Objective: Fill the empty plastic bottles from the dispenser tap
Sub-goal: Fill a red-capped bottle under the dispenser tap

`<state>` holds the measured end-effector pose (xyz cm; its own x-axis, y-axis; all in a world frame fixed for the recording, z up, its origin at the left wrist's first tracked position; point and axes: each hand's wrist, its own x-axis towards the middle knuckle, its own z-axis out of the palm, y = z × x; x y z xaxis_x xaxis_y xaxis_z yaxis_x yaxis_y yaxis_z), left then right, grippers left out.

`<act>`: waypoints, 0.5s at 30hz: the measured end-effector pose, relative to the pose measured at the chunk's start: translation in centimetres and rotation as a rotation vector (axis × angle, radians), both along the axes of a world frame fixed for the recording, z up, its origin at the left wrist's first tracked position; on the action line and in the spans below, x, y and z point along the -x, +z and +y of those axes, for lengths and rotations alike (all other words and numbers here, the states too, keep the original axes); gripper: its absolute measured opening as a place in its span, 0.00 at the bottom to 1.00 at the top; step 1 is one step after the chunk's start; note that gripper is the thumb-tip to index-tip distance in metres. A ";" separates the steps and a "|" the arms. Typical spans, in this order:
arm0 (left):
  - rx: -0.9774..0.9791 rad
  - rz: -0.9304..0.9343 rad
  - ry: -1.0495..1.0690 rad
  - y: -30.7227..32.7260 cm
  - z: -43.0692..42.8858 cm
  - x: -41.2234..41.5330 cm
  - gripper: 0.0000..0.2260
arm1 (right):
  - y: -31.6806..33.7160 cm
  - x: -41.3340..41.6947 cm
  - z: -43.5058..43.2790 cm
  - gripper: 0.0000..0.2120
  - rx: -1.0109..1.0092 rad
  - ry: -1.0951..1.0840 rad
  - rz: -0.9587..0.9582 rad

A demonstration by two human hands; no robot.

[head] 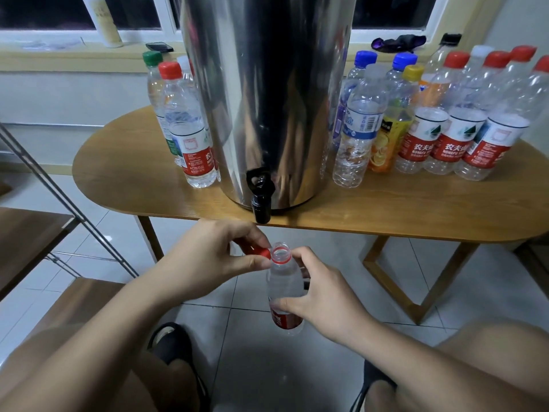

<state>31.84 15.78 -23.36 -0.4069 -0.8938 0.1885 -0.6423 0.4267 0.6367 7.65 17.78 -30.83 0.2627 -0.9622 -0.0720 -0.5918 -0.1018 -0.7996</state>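
While right hand (322, 297) grips bottle (284, 282), left fingers (258, 235) pinch cap (263, 253).

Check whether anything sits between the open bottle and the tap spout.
Possibly: the left hand, pinching the red cap, sits beside the bottle mouth, right under the tap spout in this view. Nothing else intervenes.

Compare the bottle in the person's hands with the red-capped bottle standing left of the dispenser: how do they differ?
The held bottle is uncapped, its red cap pinched by the left hand; the table bottle is capped. The held bottle is gripped by the right hand below the table; the table bottle stands untouched on it. Both are clear plastic with red-and-white labels.
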 end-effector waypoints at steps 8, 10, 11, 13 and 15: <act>0.101 0.092 -0.001 0.4 1.2 1.0 0.12 | 0.3 0.1 0.6 0.34 -0.004 0.029 0.017; 0.136 0.055 -0.018 0.1 1.3 1.4 0.12 | 0.3 0.0 0.7 0.35 0.000 0.037 0.023; 0.157 0.019 -0.025 -0.1 1.3 1.6 0.12 | 0.4 0.0 0.7 0.35 -0.003 0.042 0.024; 0.177 -0.040 -0.025 -0.4 1.2 1.7 0.13 | 0.5 -0.1 0.8 0.34 -0.006 0.050 0.028; 0.184 -0.072 -0.021 -0.5 1.1 1.8 0.15 | 0.6 -0.1 0.9 0.35 0.003 0.060 0.040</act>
<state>30.03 16.87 -23.85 -0.4433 -0.8380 0.3180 -0.6732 0.5455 0.4992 7.78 18.66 -30.24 0.3173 -0.9449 -0.0803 -0.6157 -0.1408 -0.7753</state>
